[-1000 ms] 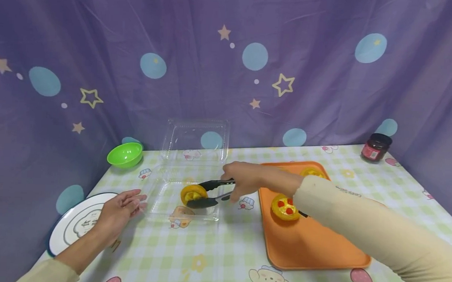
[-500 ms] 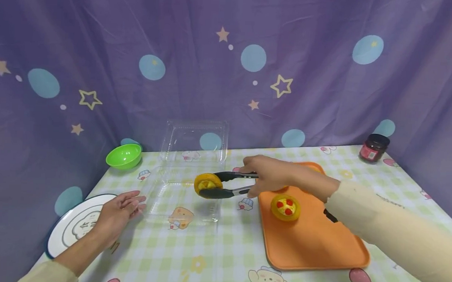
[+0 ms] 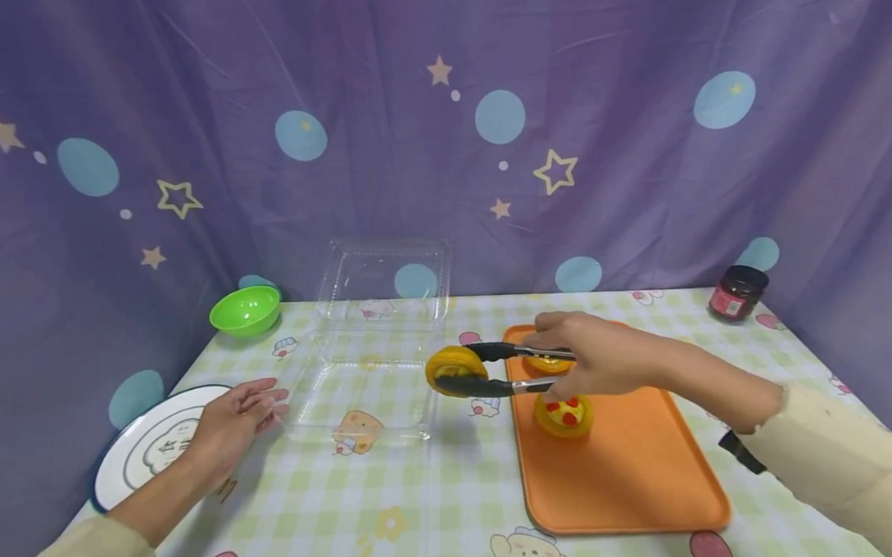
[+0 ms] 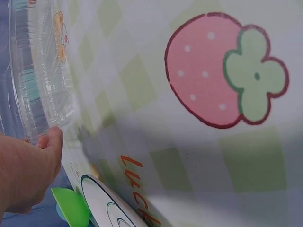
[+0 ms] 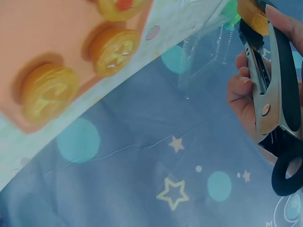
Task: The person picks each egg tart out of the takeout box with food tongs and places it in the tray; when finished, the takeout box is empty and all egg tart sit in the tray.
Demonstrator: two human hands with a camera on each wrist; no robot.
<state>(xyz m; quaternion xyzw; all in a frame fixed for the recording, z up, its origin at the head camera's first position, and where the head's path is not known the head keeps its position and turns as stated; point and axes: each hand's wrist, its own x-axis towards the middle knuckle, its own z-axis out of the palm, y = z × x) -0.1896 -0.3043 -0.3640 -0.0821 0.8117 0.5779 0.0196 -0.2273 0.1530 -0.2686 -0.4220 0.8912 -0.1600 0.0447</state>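
Note:
My right hand [image 3: 601, 358] grips black-and-silver food tongs [image 3: 523, 386]. Between the tips of the tongs is a yellow tart [image 3: 453, 367], tilted on its side at the right edge of a clear plastic container [image 3: 359, 435]. The container's hinged lid stands up at the back, and no food shows inside. At the container's left side, my left hand [image 3: 230, 418] pinches its edge between thumb and fingers; the left wrist view shows the thumb against the container's corner [image 4: 57, 118]. My right wrist and hand hide part of the orange tray [image 3: 616, 489].
Tarts sit on the tray: one with red pieces [image 3: 565, 415], another partly hidden [image 3: 548, 364], and a yellow one [image 5: 49, 92] toward the back. A white plate [image 3: 141, 456] and a green bowl [image 3: 246, 311] stand left. A dark-lidded jar [image 3: 739, 293] is far right.
My right hand has moved right with the tongs, lifting the tart from inside the container to its right edge. The left hand has stayed at the container's left side.

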